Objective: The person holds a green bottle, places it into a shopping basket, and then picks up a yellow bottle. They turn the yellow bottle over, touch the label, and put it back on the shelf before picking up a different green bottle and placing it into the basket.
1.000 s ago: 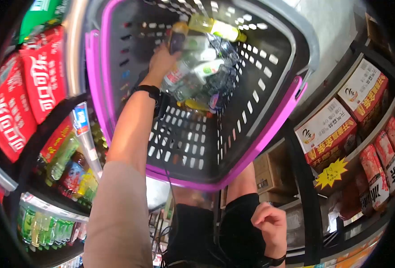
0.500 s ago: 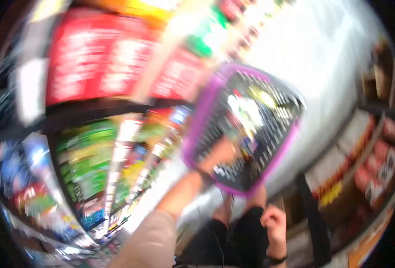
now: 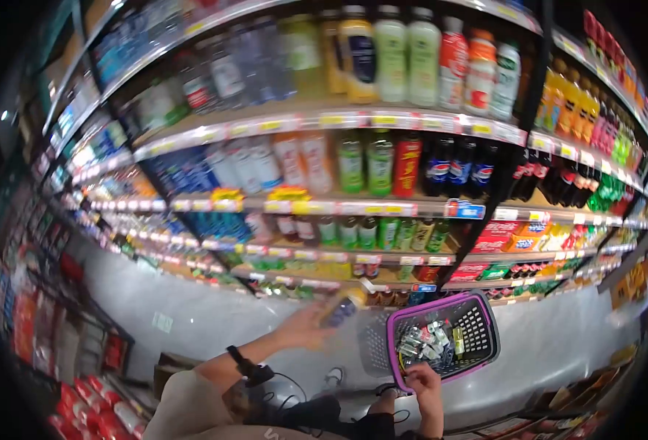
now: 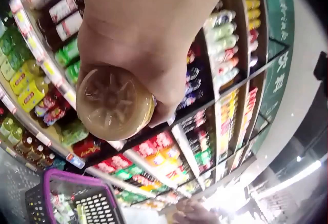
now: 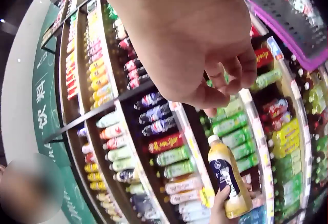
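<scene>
My left hand grips a plastic bottle of yellow drink with a dark blue label, held out in front of the shelves. In the left wrist view the clear ribbed base of the bottle faces the camera. The right wrist view shows its white cap, upright and slightly tilted. My right hand hangs with loosely curled fingers and nothing in them, overlapping the near rim of the basket in the head view. Several bottles lie inside that dark grey basket with a purple rim.
Long shelves of drinks rise in front, including a row with similar yellow bottles beside pale green ones. Price strips run along the shelf edges. Red packages stand at the lower left, and cardboard boxes at the right.
My left hand has come up out of the basket with the yellow bottle and moved left, toward the shelves. The head view has swung up from the basket to the shelves.
</scene>
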`<state>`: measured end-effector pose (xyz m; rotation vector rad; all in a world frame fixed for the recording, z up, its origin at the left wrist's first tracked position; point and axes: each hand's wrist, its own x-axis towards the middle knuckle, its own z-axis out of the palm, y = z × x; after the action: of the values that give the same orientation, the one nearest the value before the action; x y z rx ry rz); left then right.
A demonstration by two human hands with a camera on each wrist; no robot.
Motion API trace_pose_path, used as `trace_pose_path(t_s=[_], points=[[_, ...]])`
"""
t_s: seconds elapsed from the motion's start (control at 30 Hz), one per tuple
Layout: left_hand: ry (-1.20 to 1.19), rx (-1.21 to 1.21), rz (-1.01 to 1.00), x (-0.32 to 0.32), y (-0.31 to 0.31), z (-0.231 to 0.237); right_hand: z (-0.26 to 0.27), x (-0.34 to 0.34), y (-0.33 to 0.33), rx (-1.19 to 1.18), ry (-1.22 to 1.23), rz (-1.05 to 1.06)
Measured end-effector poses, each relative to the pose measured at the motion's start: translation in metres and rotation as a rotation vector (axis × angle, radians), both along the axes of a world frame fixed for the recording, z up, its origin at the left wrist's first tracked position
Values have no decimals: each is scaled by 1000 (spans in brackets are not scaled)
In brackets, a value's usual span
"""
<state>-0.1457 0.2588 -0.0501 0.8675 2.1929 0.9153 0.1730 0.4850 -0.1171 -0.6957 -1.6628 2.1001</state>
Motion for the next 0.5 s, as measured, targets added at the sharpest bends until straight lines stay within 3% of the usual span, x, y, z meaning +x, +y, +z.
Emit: trace_pose_path(t_s=[0.07,0.13,0.23,0.33,0.5], points=[[-133,175,294,22,-83,28,10,-3,-34,105,-64,162],[-221,421,471,43,-155,36,28,-1,-68,52,-11,210],[-155,720,741,93,-235,60,72,0,-96,120,49,254],[-333,993,673,137,-290,87,83,15,-103,158,72,325],[-297,1358,500,143,-303,72,119,38,-102,177,152,222]])
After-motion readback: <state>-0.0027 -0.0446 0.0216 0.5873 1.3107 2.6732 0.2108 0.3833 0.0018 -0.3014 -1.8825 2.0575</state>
